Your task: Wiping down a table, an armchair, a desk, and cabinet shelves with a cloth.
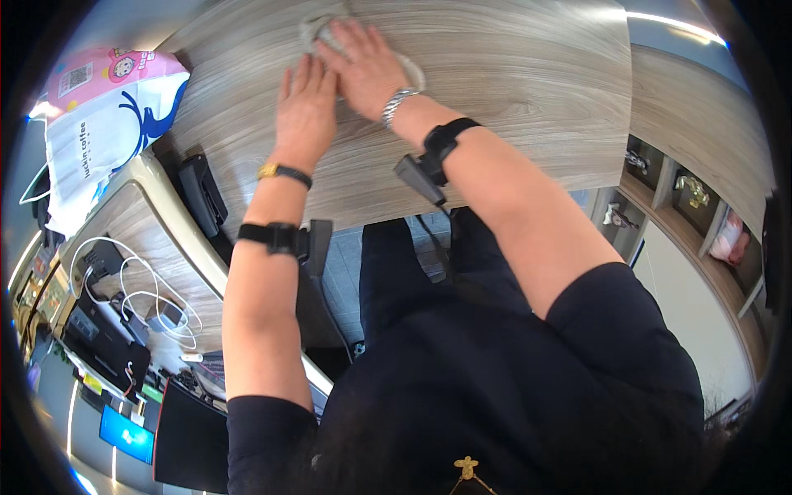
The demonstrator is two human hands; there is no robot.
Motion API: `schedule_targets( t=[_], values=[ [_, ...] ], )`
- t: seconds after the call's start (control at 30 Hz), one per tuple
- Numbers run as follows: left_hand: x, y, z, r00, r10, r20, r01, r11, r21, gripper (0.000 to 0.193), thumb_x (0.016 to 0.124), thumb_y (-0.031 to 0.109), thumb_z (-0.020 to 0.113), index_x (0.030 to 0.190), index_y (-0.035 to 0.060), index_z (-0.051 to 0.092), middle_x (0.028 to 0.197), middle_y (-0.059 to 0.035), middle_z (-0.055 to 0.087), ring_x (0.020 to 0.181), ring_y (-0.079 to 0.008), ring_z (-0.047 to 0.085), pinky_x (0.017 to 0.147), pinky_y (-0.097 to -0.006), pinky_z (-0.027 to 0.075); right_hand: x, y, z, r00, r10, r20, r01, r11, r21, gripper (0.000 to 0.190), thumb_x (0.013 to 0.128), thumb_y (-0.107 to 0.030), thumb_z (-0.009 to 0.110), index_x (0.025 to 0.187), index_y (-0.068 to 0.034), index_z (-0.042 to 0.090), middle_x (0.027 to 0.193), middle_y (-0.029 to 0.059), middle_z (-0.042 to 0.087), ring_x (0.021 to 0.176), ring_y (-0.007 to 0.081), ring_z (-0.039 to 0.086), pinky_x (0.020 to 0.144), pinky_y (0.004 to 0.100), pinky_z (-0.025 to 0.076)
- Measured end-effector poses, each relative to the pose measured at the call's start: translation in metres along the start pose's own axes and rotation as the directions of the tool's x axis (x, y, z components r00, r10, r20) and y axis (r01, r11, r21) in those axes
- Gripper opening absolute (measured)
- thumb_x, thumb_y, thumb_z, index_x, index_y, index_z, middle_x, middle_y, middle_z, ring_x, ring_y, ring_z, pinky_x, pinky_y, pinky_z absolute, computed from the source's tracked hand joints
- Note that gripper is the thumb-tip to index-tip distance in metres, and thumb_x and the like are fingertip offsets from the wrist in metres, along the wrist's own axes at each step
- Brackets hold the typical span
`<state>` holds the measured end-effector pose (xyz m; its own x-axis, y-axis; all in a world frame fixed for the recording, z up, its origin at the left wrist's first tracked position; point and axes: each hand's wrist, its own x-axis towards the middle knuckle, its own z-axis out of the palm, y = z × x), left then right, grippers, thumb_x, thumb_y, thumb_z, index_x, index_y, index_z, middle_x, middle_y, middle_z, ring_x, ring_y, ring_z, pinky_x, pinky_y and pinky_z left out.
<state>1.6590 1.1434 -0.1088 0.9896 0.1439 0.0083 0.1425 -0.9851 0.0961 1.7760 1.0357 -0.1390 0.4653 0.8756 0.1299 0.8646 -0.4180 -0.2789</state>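
My right hand [365, 65] lies spread and flat over a pale, crumpled cloth [314, 28], holding it down against the wood-grain tabletop [520, 80]. Parts of the cloth show past the fingertips and beside the wrist; the rest is hidden under the palm. Just to the left, its fingertips close to the right hand, my left hand [305, 111] is stretched out palm down. I see nothing held in it, and whether it touches the cloth I cannot tell. Each forearm has a black strap with a dark device on it.
A luckin coffee paper bag [93, 142] stands at the left, near a black case [203, 195]. White cables [158, 291] lie coiled on a neighbouring desk with a dark monitor [189, 439]. Shelf compartments [693, 189] with small ornaments line the right side.
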Motion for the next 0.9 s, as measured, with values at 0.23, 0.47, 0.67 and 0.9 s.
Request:
schedule_targets(
  t=[0.23, 0.47, 0.67, 0.9],
  values=[
    [-0.079, -0.036, -0.006, 0.992, -0.124, 0.036, 0.127, 0.989, -0.072, 0.049, 0.087, 0.002, 0.054, 0.135, -0.0053, 0.052, 0.143, -0.0245, 0.053, 0.14, -0.0405, 0.042, 0.117, -0.0509, 0.032, 0.004, -0.079, 0.023, 0.989, -0.148, 0.013, 0.143, 0.971, 0.193, 0.063, 0.089, -0.028, 0.066, 0.148, -0.018, 0.047, 0.161, 0.0134, 0.034, 0.15, 0.0306, 0.028, 0.124, 0.0506, 0.019],
    [-0.141, 0.012, -0.024, 0.958, -0.187, 0.22, 0.204, 0.977, -0.061, 0.062, 0.08, 0.003, 0.067, 0.138, -0.0078, 0.046, 0.143, -0.0296, 0.048, 0.136, -0.0467, 0.042, 0.116, -0.052, 0.034, -0.055, -0.103, 0.022, 0.941, -0.287, 0.179, 0.231, 0.933, 0.277, 0.056, 0.096, -0.024, 0.052, 0.152, -0.018, 0.042, 0.164, 0.0094, 0.029, 0.154, 0.0241, 0.02, 0.126, 0.0478, 0.013],
    [-0.142, 0.09, -0.026, 0.93, -0.037, 0.366, 0.089, 0.988, -0.126, 0.068, 0.08, 0.009, 0.071, 0.139, -0.0111, 0.043, 0.143, -0.0349, 0.045, 0.137, -0.0496, 0.039, 0.118, -0.0524, 0.031, -0.137, -0.049, -0.012, 0.932, -0.302, 0.202, 0.215, 0.907, 0.363, 0.059, 0.094, -0.02, 0.058, 0.151, -0.016, 0.043, 0.164, 0.0096, 0.028, 0.154, 0.0239, 0.021, 0.126, 0.0462, 0.016],
    [-0.072, 0.199, -0.021, 0.873, 0.25, 0.418, -0.19, 0.965, -0.182, 0.058, 0.084, 0.009, 0.061, 0.137, -0.0106, 0.047, 0.143, -0.0357, 0.045, 0.137, -0.0482, 0.041, 0.119, -0.0513, 0.029, -0.228, 0.059, -0.069, 0.945, -0.159, 0.285, 0.057, 0.94, 0.337, 0.062, 0.095, -0.02, 0.056, 0.154, -0.017, 0.037, 0.165, 0.0085, 0.025, 0.154, 0.0257, 0.017, 0.127, 0.0456, 0.013]
  ],
)
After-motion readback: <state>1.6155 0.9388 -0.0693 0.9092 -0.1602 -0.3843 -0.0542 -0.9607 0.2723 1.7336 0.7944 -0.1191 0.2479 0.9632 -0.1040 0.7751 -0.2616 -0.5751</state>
